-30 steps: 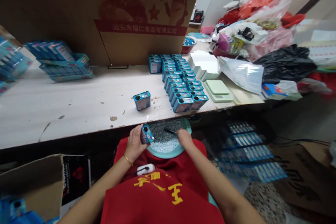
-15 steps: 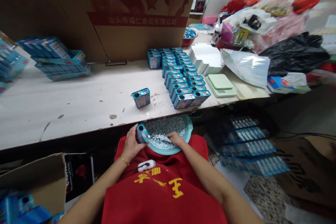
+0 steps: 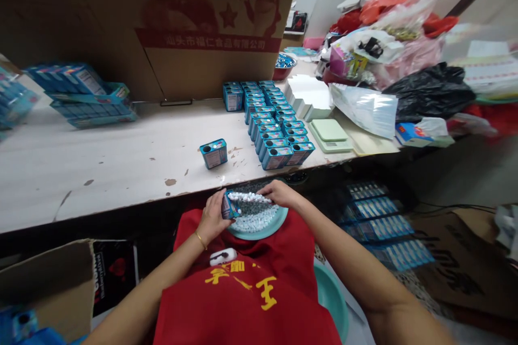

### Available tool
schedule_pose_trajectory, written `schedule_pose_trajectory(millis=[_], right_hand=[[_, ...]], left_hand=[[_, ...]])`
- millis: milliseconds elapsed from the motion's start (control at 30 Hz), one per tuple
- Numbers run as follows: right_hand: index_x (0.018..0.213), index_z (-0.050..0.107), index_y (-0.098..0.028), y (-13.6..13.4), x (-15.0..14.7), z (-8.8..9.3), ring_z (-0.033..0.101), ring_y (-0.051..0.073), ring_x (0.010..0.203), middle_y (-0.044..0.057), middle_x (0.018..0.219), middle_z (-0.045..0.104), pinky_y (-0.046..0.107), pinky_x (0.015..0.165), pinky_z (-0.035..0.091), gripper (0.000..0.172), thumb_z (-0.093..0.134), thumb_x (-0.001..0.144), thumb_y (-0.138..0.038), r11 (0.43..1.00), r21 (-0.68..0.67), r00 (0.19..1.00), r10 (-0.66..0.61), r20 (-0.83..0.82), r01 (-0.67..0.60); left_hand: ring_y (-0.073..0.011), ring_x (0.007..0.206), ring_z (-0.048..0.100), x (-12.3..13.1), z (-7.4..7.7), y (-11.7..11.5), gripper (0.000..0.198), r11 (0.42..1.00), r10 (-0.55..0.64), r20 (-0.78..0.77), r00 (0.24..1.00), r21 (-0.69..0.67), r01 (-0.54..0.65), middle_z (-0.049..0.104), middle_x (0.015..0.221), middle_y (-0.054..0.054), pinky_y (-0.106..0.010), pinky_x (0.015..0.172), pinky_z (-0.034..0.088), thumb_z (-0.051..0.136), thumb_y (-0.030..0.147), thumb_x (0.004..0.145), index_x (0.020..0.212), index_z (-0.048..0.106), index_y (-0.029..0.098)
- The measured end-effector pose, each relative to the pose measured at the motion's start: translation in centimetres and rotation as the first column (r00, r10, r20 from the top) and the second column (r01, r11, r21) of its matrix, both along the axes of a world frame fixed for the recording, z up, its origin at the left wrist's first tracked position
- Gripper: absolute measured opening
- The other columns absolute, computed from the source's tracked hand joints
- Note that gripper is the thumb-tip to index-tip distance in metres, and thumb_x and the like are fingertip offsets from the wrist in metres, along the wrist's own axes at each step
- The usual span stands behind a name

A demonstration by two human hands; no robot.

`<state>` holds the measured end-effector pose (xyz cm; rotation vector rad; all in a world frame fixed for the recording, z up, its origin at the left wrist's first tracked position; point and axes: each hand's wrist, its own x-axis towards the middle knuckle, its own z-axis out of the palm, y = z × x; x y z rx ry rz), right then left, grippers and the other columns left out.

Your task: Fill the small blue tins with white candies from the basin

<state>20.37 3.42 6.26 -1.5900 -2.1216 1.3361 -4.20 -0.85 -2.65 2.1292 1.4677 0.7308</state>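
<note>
My left hand grips a small blue tin over the left side of a teal basin in my lap. The tin leans to the right, its top turned toward the basin. My right hand is closed on a scoop, mostly hidden under a long heap of small white pellets. The heap's left end reaches the top of the tin. More white pellets lie in the basin below. On the table's front part, a single blue tin stands upright.
Rows of blue tins stand on the white table. Right of them are a pale green scale and white paper stacks. A large carton rises behind. Another teal basin sits low at my right.
My right hand has lifted the scoop out of the basin, heaped with pellets, and brought it to the tin. My left hand has shifted slightly right, with the tin tilted.
</note>
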Motion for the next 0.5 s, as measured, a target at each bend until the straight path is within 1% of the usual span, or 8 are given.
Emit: schedule_pose_trajectory(millis=[67,100,167,233,300,367,433,500], right_hand=[[0.088,0.071,-0.018,0.4,-1.2,1.5,0.059,0.016,0.075,0.003,0.078,0.069,0.021,0.064,0.04,0.037,0.047,0.064,-0.006,0.982,0.142,0.975,0.093,0.203,-0.123],[0.088,0.071,-0.019,0.6,-1.8,2.3,0.059,0.017,0.081,0.004,0.082,0.069,0.021,0.067,0.04,0.037,0.047,0.064,-0.005,0.967,0.181,0.947,0.118,0.3,-0.178],[0.09,0.07,-0.018,0.8,-3.2,3.7,0.059,0.018,0.086,0.006,0.087,0.069,0.022,0.071,0.041,0.036,0.048,0.065,-0.005,0.944,0.206,0.878,0.141,0.458,-0.259],[0.091,0.069,-0.015,1.0,-4.7,4.9,0.06,0.02,0.086,0.01,0.089,0.068,0.024,0.072,0.042,0.033,0.049,0.067,-0.007,0.926,0.205,0.814,0.155,0.559,-0.318],[0.093,0.067,-0.011,1.1,-5.8,5.7,0.06,0.023,0.085,0.014,0.09,0.067,0.028,0.071,0.043,0.031,0.049,0.068,-0.009,0.913,0.206,0.776,0.162,0.609,-0.352],[0.096,0.066,-0.009,1.1,-6.5,6.2,0.061,0.024,0.085,0.016,0.09,0.066,0.031,0.07,0.044,0.031,0.049,0.069,-0.009,0.909,0.198,0.761,0.171,0.626,-0.367],[0.097,0.064,-0.007,0.9,-6.3,6.5,0.061,0.025,0.085,0.017,0.09,0.066,0.032,0.07,0.044,0.031,0.049,0.07,-0.008,0.908,0.199,0.759,0.171,0.629,-0.369],[0.097,0.064,-0.006,0.5,-5.4,6.7,0.06,0.025,0.087,0.018,0.091,0.066,0.033,0.072,0.043,0.031,0.048,0.07,-0.006,0.907,0.211,0.764,0.161,0.625,-0.364]], left_hand=[[-0.0284,0.119,0.035,0.2,0.1,-0.1,0.087,1.0,-0.011,0.001,1.0,0.004,0.011,0.037,0.128,-0.01,-0.045,0.096,0.034,0.066,0.028,0.057,0.132,0.022,0.022],[-0.0282,0.119,0.034,0.3,0.1,-0.2,0.086,1.0,-0.013,0.003,1.0,0.009,0.013,0.037,0.128,-0.01,-0.045,0.097,0.033,0.066,0.027,0.058,0.132,0.022,0.022],[-0.0277,0.119,0.034,0.4,0.0,-0.3,0.086,1.0,-0.014,0.008,1.0,0.022,0.013,0.037,0.128,-0.011,-0.045,0.098,0.032,0.066,0.028,0.058,0.132,0.022,0.021],[-0.0275,0.119,0.034,0.4,0.0,-0.4,0.086,0.999,-0.009,0.012,1.0,0.035,0.008,0.037,0.128,-0.011,-0.045,0.099,0.032,0.067,0.028,0.058,0.131,0.022,0.02],[-0.0275,0.119,0.034,0.4,0.0,-0.5,0.086,0.999,-0.007,0.013,1.0,0.043,0.006,0.037,0.128,-0.011,-0.045,0.099,0.031,0.067,0.029,0.058,0.131,0.022,0.02],[-0.0275,0.119,0.034,0.4,0.0,-0.5,0.085,0.999,-0.006,0.013,1.0,0.048,0.006,0.037,0.127,-0.011,-0.044,0.1,0.031,0.067,0.029,0.059,0.131,0.022,0.018],[-0.0272,0.118,0.033,0.4,0.1,-0.6,0.084,0.999,-0.003,0.012,1.0,0.048,0.003,0.037,0.127,-0.012,-0.042,0.101,0.03,0.066,0.03,0.061,0.13,0.022,0.016],[-0.0267,0.118,0.033,0.3,0.2,-0.6,0.083,0.999,0.005,0.011,1.0,0.045,-0.006,0.036,0.127,-0.013,-0.039,0.102,0.03,0.065,0.03,0.063,0.131,0.022,0.012]])
